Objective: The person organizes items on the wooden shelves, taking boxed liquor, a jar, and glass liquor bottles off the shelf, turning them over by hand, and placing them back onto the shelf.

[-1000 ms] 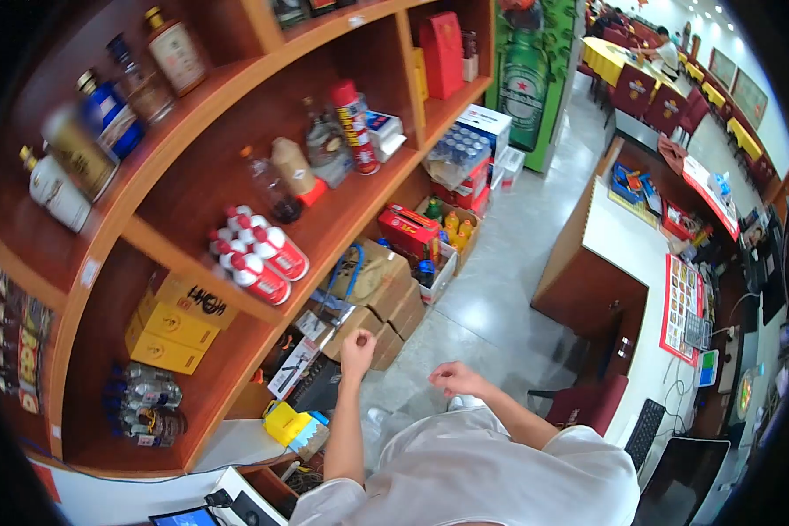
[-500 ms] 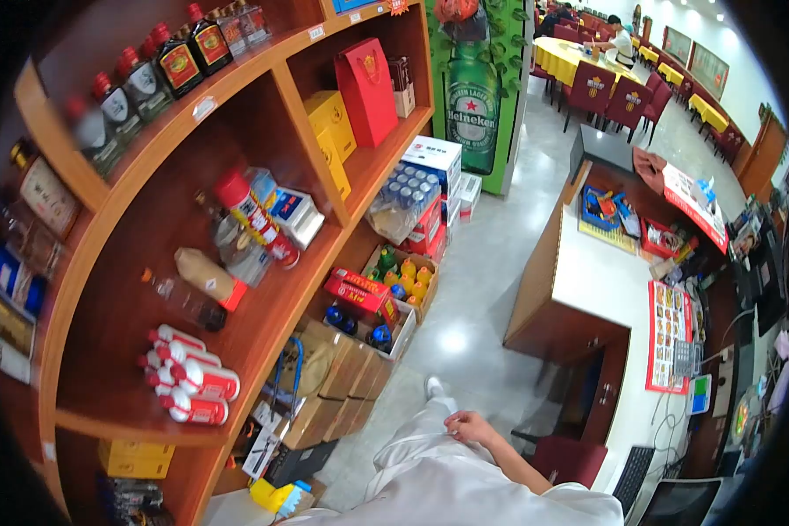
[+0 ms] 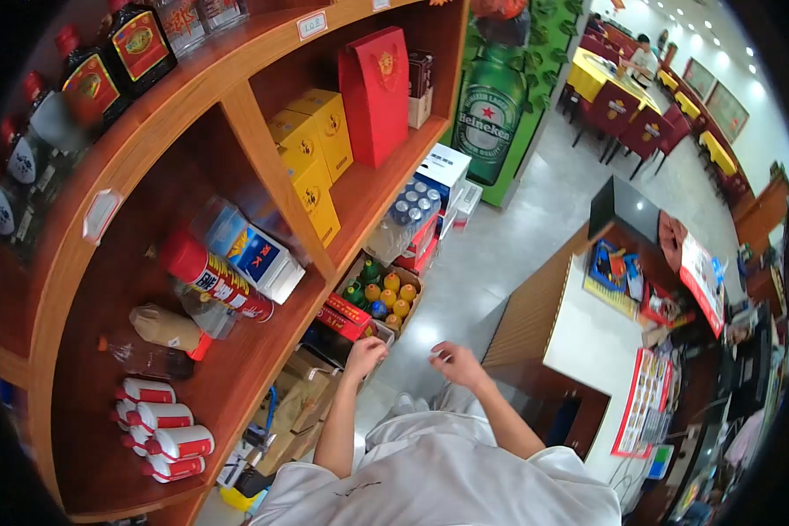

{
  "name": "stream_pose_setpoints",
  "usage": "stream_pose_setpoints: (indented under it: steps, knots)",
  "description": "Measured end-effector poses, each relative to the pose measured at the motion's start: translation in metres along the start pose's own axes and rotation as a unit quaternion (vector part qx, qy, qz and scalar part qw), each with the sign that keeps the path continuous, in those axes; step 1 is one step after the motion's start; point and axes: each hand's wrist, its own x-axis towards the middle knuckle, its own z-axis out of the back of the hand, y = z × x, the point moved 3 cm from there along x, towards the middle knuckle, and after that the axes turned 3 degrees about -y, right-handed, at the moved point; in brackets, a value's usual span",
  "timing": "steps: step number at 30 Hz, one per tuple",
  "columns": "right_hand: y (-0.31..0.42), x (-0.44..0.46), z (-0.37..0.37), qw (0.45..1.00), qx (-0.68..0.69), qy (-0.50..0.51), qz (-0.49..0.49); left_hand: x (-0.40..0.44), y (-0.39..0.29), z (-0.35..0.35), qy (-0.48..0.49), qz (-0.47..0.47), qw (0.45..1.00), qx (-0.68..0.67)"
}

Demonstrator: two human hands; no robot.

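Note:
My left hand (image 3: 366,358) is raised in front of my body, its fingers curled in and nothing seen in them. It overlaps the view of a red box (image 3: 345,317) and a carton of yellow- and green-topped bottles (image 3: 386,294) on the floor beside the shelf. My right hand (image 3: 458,365) hangs over the floor in front of me, fingers bent but apart, holding nothing visible. Left of both hands stands the wooden shelf (image 3: 237,114). It bears a red spray can (image 3: 215,273), a blue-and-white box (image 3: 254,254), red-and-white cans (image 3: 171,430), yellow boxes (image 3: 311,188) and a red gift bag (image 3: 375,96).
A white-topped counter (image 3: 579,333) with a menu sheet (image 3: 644,399) and a blue tray (image 3: 609,266) runs along the right. Ahead stand a green Heineken panel (image 3: 491,114) and stacked drink packs (image 3: 416,202). Farther off, a person (image 3: 644,61) is at a yellow-covered table (image 3: 592,77).
My left hand has come into view and my right hand has risen. The view has shifted closer to the shelf, and the spray can and cans now sit farther left.

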Motion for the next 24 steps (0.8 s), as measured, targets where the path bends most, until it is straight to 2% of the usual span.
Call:
stream_pose_setpoints:
  steps: [3,6,8,10,11,14,17,18,20,22,24]
  knots:
    - [-0.005,0.034,-0.008,0.993,-0.035,0.104,0.041,0.005,-0.011,-0.008,-0.013,-0.023,0.995,0.092]
    - [-0.005,0.074,0.005,0.983,-0.041,0.172,0.046,0.015,-0.018,-0.014,-0.038,0.001,0.997,0.067]
    - [-0.012,0.119,0.016,0.978,-0.05,0.187,0.08,0.017,-0.069,-0.012,-0.077,-0.071,0.993,0.058]
    - [-0.009,0.165,0.036,0.971,-0.052,0.181,0.146,0.014,-0.161,-0.014,-0.128,-0.114,0.984,0.046]
    - [0.004,0.193,0.05,0.965,-0.045,0.168,0.196,0.012,-0.208,-0.014,-0.192,-0.192,0.956,0.113]
    - [0.064,0.28,0.083,0.941,-0.033,0.14,0.306,0.017,-0.303,-0.021,-0.318,-0.27,0.906,0.071]
    - [0.197,0.311,0.143,0.865,-0.029,0.042,0.499,0.011,-0.4,-0.025,-0.464,-0.306,0.774,0.304]
    - [0.237,0.32,0.154,0.832,-0.015,0.02,0.554,0.015,-0.417,-0.024,-0.517,-0.302,0.718,0.355]
    - [0.309,0.331,0.168,0.83,-0.015,0.041,0.555,0.03,-0.429,-0.009,-0.578,-0.205,0.671,0.417]
    - [0.358,0.342,0.17,0.851,-0.055,0.074,0.518,0.046,-0.418,0.007,-0.6,-0.156,0.635,0.461]
    - [0.378,0.372,0.153,0.853,-0.112,0.058,0.507,0.063,-0.404,0.008,-0.598,-0.108,0.595,0.526]
